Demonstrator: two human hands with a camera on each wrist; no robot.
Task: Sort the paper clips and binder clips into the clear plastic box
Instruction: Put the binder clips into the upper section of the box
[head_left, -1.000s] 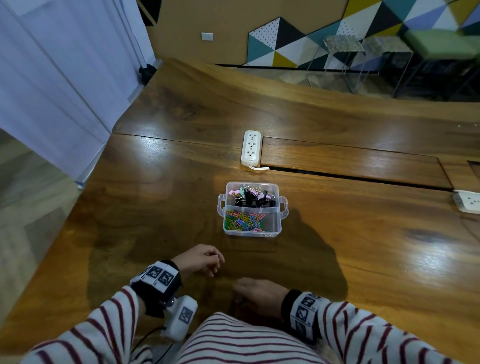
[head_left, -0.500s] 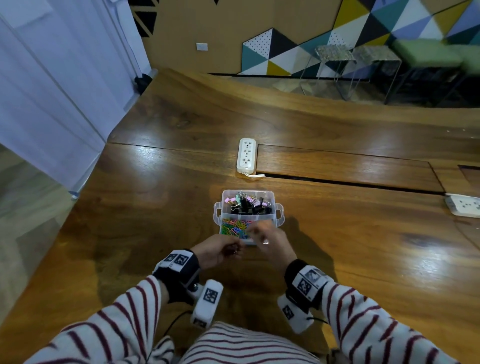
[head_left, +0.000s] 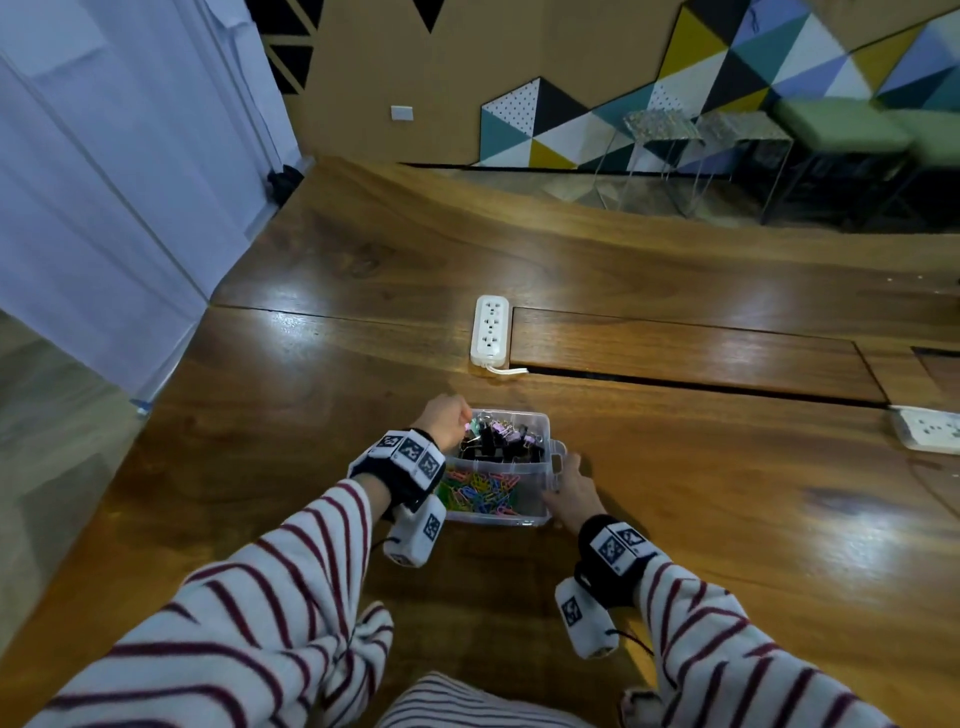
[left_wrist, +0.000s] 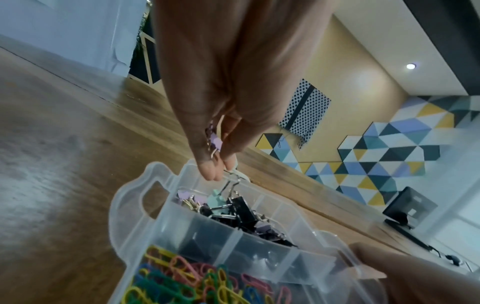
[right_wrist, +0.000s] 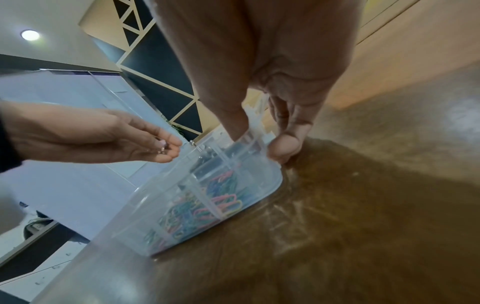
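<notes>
Left hand (left_wrist: 221, 86) pinching small lilac binder clip (left_wrist: 215, 144) above clear plastic box's (head_left: 540, 512) far compartment, right hand (head_left: 571, 493) grip pinching box's right wall, brown wooden table (head_left: 727, 519)

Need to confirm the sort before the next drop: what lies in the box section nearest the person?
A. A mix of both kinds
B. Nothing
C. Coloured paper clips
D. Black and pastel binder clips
C: the head view shows the near section of the box filled with coloured paper clips, while the binder clips sit in the far section.
</notes>
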